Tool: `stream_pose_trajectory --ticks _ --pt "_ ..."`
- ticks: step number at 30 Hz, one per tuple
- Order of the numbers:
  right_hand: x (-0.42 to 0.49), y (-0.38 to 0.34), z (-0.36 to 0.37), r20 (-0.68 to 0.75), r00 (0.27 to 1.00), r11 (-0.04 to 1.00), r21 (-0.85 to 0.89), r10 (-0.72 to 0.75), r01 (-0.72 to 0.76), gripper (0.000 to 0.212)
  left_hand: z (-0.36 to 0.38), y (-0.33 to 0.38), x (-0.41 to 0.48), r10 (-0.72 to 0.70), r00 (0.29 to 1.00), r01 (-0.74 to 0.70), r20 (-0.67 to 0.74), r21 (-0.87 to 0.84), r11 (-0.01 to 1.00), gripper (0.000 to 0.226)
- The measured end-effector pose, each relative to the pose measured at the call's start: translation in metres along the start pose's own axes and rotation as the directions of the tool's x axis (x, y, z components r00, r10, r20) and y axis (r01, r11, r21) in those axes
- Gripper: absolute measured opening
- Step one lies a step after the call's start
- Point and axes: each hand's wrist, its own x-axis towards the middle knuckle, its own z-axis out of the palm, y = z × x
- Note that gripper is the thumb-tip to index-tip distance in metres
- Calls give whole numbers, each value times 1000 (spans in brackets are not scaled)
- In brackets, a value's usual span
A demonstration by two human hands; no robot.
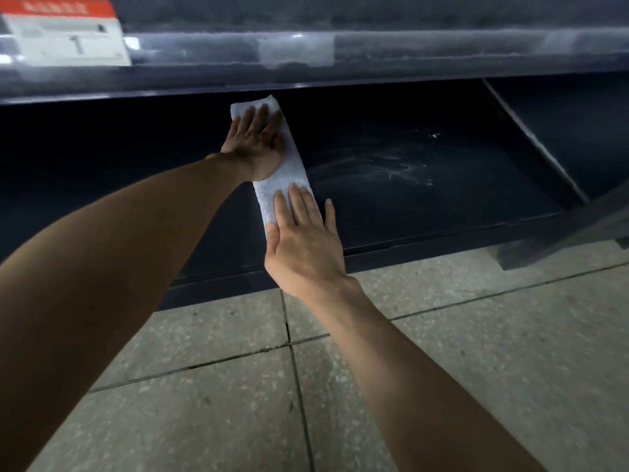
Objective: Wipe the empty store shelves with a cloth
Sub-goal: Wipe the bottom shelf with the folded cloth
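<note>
Now your two hands lie flat on the cloth (286,172), a pale blue folded strip that rests on the dark bottom shelf (425,212). Your left hand (255,144) presses the far end of the cloth with the fingers spread and open, deep under the upper shelf (374,73). Your right hand (303,243) is also open, palm down, on the near end of the cloth, close to the front edge of the shelf; its little finger lies beside the cloth on the bare shelf. To the right of the cloth you can see pale dusty streaks (391,165) on the shelf surface. A red and white price label (64,32) sits on the front rail of the upper shelf, at the left. Below your arms is the speckled tiled floor (476,352).
</note>
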Motion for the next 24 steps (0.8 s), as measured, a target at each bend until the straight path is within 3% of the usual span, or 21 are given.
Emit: stream_pose_trajectory --ticks 12,18,24 --pt "-17 137 -45 -1 985 984 -51 172 -172 55 17 164 41 99 992 -97 77 -32 995 60" --pt "-25 107 -35 -39 992 992 -13 122 -123 55 5 136 15 73 992 -72 102 -15 997 58" --pt "-35 63 -27 53 998 1000 1 -18 18 55 0 71 -23 -71 995 67 74 48 997 59"
